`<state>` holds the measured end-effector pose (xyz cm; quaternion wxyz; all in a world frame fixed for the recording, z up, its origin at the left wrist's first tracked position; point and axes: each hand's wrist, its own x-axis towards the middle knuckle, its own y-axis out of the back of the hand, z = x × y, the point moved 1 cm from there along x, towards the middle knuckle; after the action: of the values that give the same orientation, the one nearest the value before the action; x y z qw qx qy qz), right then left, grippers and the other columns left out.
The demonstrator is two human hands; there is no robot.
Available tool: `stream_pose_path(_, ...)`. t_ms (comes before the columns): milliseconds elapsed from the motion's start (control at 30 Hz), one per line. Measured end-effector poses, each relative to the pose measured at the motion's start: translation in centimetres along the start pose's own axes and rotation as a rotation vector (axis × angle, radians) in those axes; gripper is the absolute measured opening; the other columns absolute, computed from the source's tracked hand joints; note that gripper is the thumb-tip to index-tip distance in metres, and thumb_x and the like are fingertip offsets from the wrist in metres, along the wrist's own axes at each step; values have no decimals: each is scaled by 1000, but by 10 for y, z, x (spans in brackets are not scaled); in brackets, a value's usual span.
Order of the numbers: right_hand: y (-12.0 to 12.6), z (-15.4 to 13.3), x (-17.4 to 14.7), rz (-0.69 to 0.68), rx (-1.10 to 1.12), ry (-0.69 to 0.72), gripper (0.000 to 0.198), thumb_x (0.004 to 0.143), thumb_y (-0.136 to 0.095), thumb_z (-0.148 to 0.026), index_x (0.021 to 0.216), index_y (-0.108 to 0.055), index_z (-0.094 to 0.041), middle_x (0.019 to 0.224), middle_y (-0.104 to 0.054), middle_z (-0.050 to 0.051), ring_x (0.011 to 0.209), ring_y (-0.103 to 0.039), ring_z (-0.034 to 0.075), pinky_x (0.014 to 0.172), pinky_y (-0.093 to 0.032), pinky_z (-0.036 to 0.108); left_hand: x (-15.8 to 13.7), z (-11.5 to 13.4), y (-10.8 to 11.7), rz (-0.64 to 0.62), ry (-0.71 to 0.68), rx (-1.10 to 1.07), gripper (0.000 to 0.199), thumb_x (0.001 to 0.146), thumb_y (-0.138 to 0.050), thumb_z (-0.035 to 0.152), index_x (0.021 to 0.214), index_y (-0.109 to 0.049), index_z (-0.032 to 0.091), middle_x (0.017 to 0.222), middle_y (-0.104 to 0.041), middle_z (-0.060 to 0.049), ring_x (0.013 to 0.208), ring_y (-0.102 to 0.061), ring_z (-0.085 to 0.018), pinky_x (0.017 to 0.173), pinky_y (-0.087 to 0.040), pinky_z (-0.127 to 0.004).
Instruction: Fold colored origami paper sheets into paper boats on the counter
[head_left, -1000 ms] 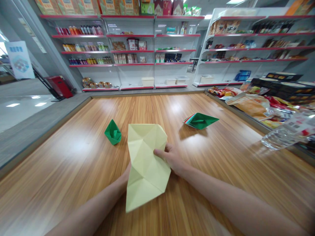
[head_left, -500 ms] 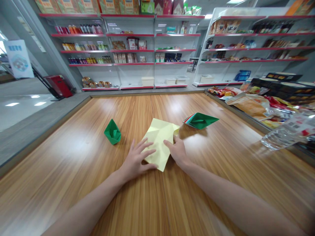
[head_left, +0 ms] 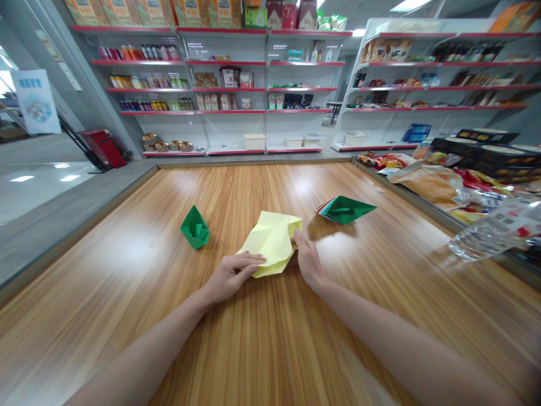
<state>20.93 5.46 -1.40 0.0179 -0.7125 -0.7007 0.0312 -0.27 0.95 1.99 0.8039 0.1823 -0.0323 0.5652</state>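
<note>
A sheet of pale yellow paper (head_left: 270,239) with creases lies on the table in front of me, its near and right edges bent up into folds. My left hand (head_left: 232,274) is closed on the near left corner, fingers on top and thumb along the near edge. At the right edge, my right hand (head_left: 308,259) grips the paper with its thumb on the fold; its other fingers are largely hidden. Left of the paper stands a green folded paper boat (head_left: 195,228). To the right lies a stack of folded paper (head_left: 346,210), green on top with red, white and blue edges showing.
The wooden table (head_left: 127,316) has a raised dark rim. Along its right side lie a clear plastic bottle (head_left: 486,231), snack packets (head_left: 435,183) and black boxes (head_left: 486,149). Stocked shelves (head_left: 230,87) stand beyond the far edge. A red case (head_left: 103,148) is on the floor at left.
The yellow paper's near end has lifted and folded back, and its right edge has curled up. My left hand has gone from spread fingers to closed on the corner. My right thumb has shifted to the edge.
</note>
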Motion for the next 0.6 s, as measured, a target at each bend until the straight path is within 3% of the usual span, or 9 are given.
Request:
stream_pose_path(100, -3, 0, 0, 68, 43, -62, 48, 76, -56, -63, 72, -67, -17, 58, -65, 6, 49, -59, 21, 43, -46, 32, 0, -3, 4, 125, 79, 12, 19, 84, -59, 29, 85, -76, 20, 83, -72, -4, 80, -64, -21, 77, -47, -28)
stream_pose_path(200, -5, -1, -1, 68, 27, -89, 47, 78, -55, -61, 74, -70, -17, 60, -66, 6, 48, -59, 21, 44, -47, 33, 0, -9, 7, 362, 130, -125, 21, 81, -65, 31, 68, -71, 16, 64, -64, -1, 60, -55, -14, 55, -41, -20)
stream_pose_path(300, -4, -3, -1, 77, -88, 5, 36, 74, -63, -51, 71, -72, -17, 66, -69, 6, 57, -61, 20, 50, -47, 31, 3, -16, 11, 581, 140, -327, 23, 80, -66, 35, 67, -66, 16, 59, -59, 2, 52, -51, -10, 48, -38, -17)
stream_pose_path(400, 0, -3, 0, 91, -120, 64, 22, 66, -72, -38, 73, -74, -17, 67, -69, 4, 62, -60, 19, 55, -45, 29, 9, -22, 18, 731, 124, -466, 19, 89, -54, 32, 82, -65, 19, 71, -66, 1, 61, -60, -10, 55, -46, -17)
stream_pose_path(533, 3, -2, 4, 130, -2, 51, 28, 63, -72, -28, 89, -74, -18, 63, -66, 0, 59, -58, 17, 57, -46, 29, 16, -25, 31, 985, 151, -835, 24, 94, -42, 16, 88, -64, 16, 85, -71, -3, 81, -67, -11, 75, -53, -21)
stream_pose_path(600, 3, -2, 6, 140, 89, 40, 30, 63, -71, -27, 91, -72, -18, 70, -68, 1, 62, -60, 17, 59, -48, 30, 19, -25, 36, 1031, 173, -894, 27, 95, -38, 14, 88, -64, 15, 85, -72, -3, 84, -68, -10, 79, -53, -20)
